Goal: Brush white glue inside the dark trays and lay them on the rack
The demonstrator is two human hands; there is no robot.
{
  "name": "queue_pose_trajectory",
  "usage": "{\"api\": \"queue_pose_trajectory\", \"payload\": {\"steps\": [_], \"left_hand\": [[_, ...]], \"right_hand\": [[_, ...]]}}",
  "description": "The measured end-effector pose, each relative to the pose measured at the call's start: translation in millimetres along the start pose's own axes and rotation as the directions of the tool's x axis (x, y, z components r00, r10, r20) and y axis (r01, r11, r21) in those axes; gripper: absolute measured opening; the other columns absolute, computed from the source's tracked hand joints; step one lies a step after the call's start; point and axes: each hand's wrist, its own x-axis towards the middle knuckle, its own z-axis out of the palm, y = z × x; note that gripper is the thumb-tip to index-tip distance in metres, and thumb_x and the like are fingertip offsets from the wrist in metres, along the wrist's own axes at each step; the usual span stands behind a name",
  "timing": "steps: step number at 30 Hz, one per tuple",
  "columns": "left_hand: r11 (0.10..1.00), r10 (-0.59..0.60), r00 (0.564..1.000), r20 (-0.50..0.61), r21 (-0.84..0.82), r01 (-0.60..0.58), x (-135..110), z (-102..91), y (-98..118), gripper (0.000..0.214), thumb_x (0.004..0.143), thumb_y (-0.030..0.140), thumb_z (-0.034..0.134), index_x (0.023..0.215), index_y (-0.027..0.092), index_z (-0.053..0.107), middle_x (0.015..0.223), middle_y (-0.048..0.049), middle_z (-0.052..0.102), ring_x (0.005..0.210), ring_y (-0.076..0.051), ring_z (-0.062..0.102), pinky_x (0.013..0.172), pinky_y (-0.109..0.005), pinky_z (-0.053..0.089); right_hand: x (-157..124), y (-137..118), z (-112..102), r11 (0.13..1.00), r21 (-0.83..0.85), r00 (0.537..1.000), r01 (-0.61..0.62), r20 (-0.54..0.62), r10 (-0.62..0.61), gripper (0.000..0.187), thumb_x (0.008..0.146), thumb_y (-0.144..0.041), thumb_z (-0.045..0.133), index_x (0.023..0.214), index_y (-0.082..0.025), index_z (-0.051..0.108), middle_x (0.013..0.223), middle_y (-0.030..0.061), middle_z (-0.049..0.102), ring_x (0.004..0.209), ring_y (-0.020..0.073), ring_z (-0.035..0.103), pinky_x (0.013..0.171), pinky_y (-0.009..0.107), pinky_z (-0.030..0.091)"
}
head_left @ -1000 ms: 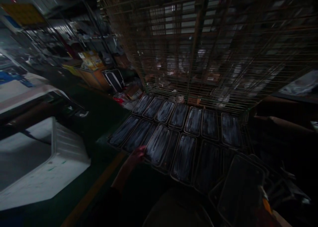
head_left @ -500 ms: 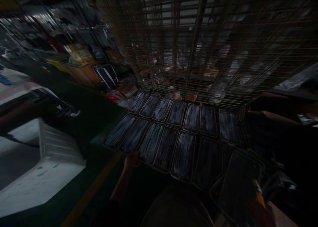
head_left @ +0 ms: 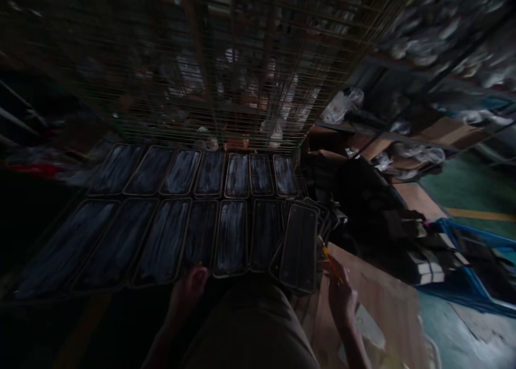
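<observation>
Two rows of dark rectangular panels (head_left: pixel 160 242) with rounded corners and pale rims lie in front of me, many with whitish streaks on their faces. My left hand (head_left: pixel 194 284) is at the near edge of the front row, its fingers looking curled; whether they hold anything is hidden. In my right hand (head_left: pixel 342 296) is a brush (head_left: pixel 331 260) with a yellow-orange handle, its tip pointing up toward the panels. Just left of that brush, a plain dark panel (head_left: pixel 299 248) without streaks lies on top of a slightly skewed stack.
A wire mesh cage (head_left: pixel 250 84) rises behind the panels. On the right are a wooden board (head_left: pixel 389 291), a blue crate (head_left: pixel 475 291) with dark items, and shelves with cardboard (head_left: pixel 447 129) and plastic bags. Red material (head_left: pixel 36 168) lies at left.
My view has swung right, bringing the crate and shelves into sight. My left hand has moved right along the panels' near edge. My right hand with the brush shows more plainly beside the stack.
</observation>
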Motion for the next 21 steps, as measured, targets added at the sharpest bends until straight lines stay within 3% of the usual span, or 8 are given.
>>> {"api": "queue_pose_trajectory", "payload": {"steps": [1, 3, 5, 6, 11, 14, 18, 21], "left_hand": [[0.998, 0.049, 0.989, 0.142, -0.053, -0.042, -6, 25.5, 17, 0.017, 0.082, 0.037, 0.067, 0.088, 0.021, 0.066, 0.074, 0.0004, 0.072, 0.060, -0.017, 0.071, 0.050, -0.023, 0.052], [0.968, 0.160, 0.814, 0.558, -0.249, -0.020, -20, 72.0, 53, 0.032, 0.086, 0.049, 0.060, 0.095, 0.018, 0.062, 0.072, -0.0005, 0.068, 0.053, -0.016, 0.067, 0.044, -0.023, 0.048], [0.964, 0.192, 0.642, 0.742, -0.264, 0.017, -34, 105.7, 85, 0.044, 0.083, 0.059, 0.061, 0.095, 0.017, 0.059, 0.070, 0.0009, 0.065, 0.047, -0.015, 0.063, 0.041, -0.023, 0.043], [0.970, 0.195, 0.611, 0.767, -0.241, -0.007, -41, 116.8, 98, 0.045, 0.083, 0.061, 0.061, 0.094, 0.017, 0.057, 0.069, 0.0016, 0.064, 0.045, -0.014, 0.061, 0.041, -0.022, 0.042], [0.922, 0.292, 0.747, 0.597, 0.031, -0.385, -59, 136.4, 132, 0.027, 0.089, 0.045, 0.064, 0.085, 0.020, 0.055, 0.071, -0.0011, 0.065, 0.064, -0.018, 0.069, 0.059, -0.025, 0.045], [0.867, 0.352, 0.798, 0.488, 0.151, -0.475, -62, 144.6, 136, 0.027, 0.085, 0.038, 0.073, 0.079, 0.020, 0.053, 0.080, -0.0054, 0.069, 0.086, -0.023, 0.072, 0.072, -0.027, 0.047], [0.951, 0.182, 0.813, 0.553, 0.111, -0.288, -64, 159.1, 137, 0.027, 0.088, 0.037, 0.069, 0.078, 0.021, 0.050, 0.060, 0.0027, 0.061, 0.057, -0.015, 0.065, 0.056, -0.023, 0.041], [0.999, 0.045, 0.768, 0.639, -0.033, -0.032, -65, 167.4, 137, 0.021, 0.094, 0.033, 0.059, 0.081, 0.022, 0.047, 0.049, 0.0082, 0.054, 0.038, -0.010, 0.052, 0.044, -0.020, 0.034]], "right_hand": [[6, 3, -3, 1.000, 0.000, 1.000, 0.007, 0.019, -0.007, 0.053, 0.102, -0.054, 0.038, 0.135, -0.019, 0.061, 0.103, 0.0104, 0.077, 0.074, 0.0247, 0.075, 0.054, 0.030, 0.055], [20, 10, -7, 0.999, -0.022, 0.998, 0.045, 0.054, -0.044, 0.051, 0.102, -0.052, 0.039, 0.134, -0.020, 0.062, 0.098, 0.0098, 0.078, 0.071, 0.0239, 0.075, 0.052, 0.028, 0.053], [36, 16, -9, 0.992, -0.052, 0.990, 0.110, 0.092, -0.105, 0.048, 0.102, -0.049, 0.040, 0.130, -0.020, 0.065, 0.090, 0.0091, 0.077, 0.067, 0.0238, 0.073, 0.051, 0.028, 0.051], [45, 18, -9, 0.986, -0.061, 0.983, 0.152, 0.112, -0.145, 0.046, 0.102, -0.048, 0.041, 0.128, -0.020, 0.066, 0.088, 0.0090, 0.077, 0.067, 0.0239, 0.073, 0.052, 0.028, 0.051], [94, 20, -6, 0.937, -0.022, 0.925, 0.349, 0.171, -0.340, 0.040, 0.103, -0.038, 0.041, 0.127, -0.019, 0.067, 0.103, 0.0121, 0.076, 0.086, 0.0254, 0.074, 0.066, 0.031, 0.057], [122, 18, -1, 0.908, 0.032, 0.888, 0.418, 0.199, -0.415, 0.039, 0.103, -0.033, 0.039, 0.128, -0.020, 0.066, 0.118, 0.0130, 0.073, 0.098, 0.0270, 0.073, 0.075, 0.035, 0.059], [146, 20, 10, 0.885, 0.067, 0.854, 0.461, 0.238, -0.462, 0.039, 0.102, -0.028, 0.038, 0.128, -0.025, 0.067, 0.121, 0.0110, 0.072, 0.106, 0.0286, 0.071, 0.081, 0.040, 0.061], [149, 25, 15, 0.877, 0.053, 0.831, 0.477, 0.298, -0.470, 0.040, 0.101, -0.023, 0.037, 0.128, -0.025, 0.066, 0.116, 0.0109, 0.074, 0.101, 0.0279, 0.073, 0.076, 0.038, 0.061]]}}
